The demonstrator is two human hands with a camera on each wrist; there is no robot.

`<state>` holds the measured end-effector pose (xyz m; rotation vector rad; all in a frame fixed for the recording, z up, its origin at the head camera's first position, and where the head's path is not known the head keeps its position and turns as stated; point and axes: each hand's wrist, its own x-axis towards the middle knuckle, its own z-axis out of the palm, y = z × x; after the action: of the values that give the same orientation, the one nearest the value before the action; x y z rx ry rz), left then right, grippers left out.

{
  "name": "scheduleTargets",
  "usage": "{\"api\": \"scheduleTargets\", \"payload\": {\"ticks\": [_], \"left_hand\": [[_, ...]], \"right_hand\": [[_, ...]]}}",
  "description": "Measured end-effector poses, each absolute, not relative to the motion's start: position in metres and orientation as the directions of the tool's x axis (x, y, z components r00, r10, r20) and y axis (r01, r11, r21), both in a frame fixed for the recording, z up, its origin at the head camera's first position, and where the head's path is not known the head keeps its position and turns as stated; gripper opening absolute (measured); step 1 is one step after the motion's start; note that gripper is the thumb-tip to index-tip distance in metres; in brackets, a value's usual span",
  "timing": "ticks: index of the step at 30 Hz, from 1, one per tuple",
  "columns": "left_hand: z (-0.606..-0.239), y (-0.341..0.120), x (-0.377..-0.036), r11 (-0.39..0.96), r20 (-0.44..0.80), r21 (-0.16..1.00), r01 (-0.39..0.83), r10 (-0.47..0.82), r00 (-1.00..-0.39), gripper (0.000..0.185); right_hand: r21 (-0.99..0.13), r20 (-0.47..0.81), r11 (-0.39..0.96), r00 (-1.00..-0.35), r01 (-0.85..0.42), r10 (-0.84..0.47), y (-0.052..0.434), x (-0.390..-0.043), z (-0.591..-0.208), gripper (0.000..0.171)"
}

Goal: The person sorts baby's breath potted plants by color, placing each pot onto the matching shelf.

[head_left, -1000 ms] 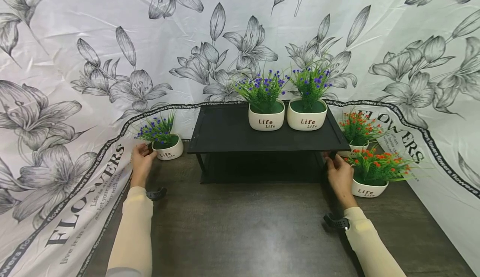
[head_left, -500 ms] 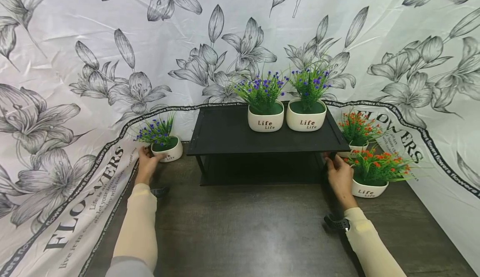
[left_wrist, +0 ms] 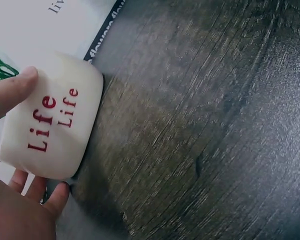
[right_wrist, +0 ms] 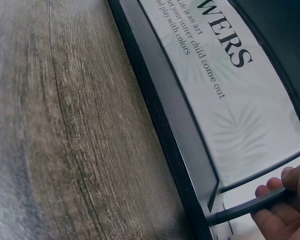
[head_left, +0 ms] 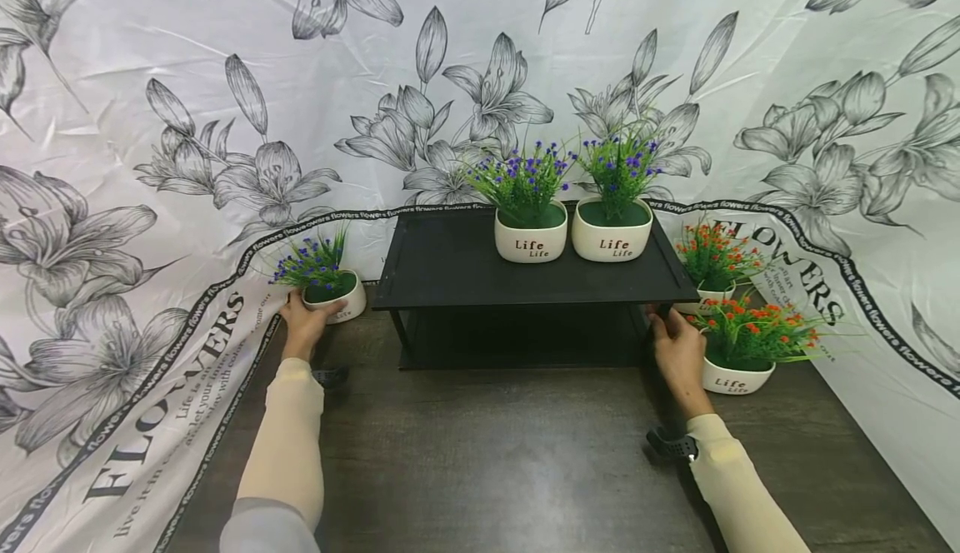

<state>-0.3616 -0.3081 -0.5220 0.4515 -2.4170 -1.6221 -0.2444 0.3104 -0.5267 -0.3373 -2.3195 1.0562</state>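
At the left of the head view, my left hand [head_left: 305, 324] grips a white flower pot [head_left: 351, 301] with purple flowers, standing left of the shelf. In the left wrist view the thumb [left_wrist: 15, 90] lies on the lettered front of the pot [left_wrist: 65, 120] while the other fingers reach round its end. My right hand [head_left: 678, 346] holds the front right post of a black two-tier shelf [head_left: 442, 266]. Thumb and fingers wrap that thin post [right_wrist: 245, 206] in the right wrist view. Two more purple-flowered pots, one left [head_left: 531, 236] and one right [head_left: 613, 235], stand on the shelf's top.
Right of the shelf stand two orange-flowered pots, the front one [head_left: 738, 374] close beside my right hand and the other [head_left: 716, 291] behind it. A printed floral cloth [head_left: 480, 78] hangs round the back and sides of the dark wooden table [head_left: 495, 453].
My left hand has moved right and closed round the pot at the left, its thumb now across the front. The right hand keeps its hold on the shelf post.
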Motion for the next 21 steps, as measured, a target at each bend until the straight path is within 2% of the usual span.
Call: {"api": "scheduleTargets", "payload": {"ticks": [10, 14, 21], "left_hand": [[-0.5237, -0.302, -0.3577, 0.217, -0.04, 0.969, -0.12, -0.34, -0.94, 0.113], [-0.5241, -0.3024, -0.3566, 0.255, -0.035, 0.959, -0.122, -0.32, -0.947, 0.117], [-0.5261, -0.3061, -0.3528, 0.375, -0.093, 0.903, -0.208, -0.302, -0.949, 0.131]], "right_hand": [[-0.758, 0.395, 0.653, -0.805, -0.013, 0.443, 0.3095, -0.245, -0.5268, 0.022], [-0.76, 0.392, 0.65, -0.808, -0.014, 0.44, 0.3093, -0.2447, -0.5267, 0.023], [-0.763, 0.393, 0.646, -0.804, -0.015, 0.446, 0.3087, -0.2445, -0.5275, 0.023]]}}
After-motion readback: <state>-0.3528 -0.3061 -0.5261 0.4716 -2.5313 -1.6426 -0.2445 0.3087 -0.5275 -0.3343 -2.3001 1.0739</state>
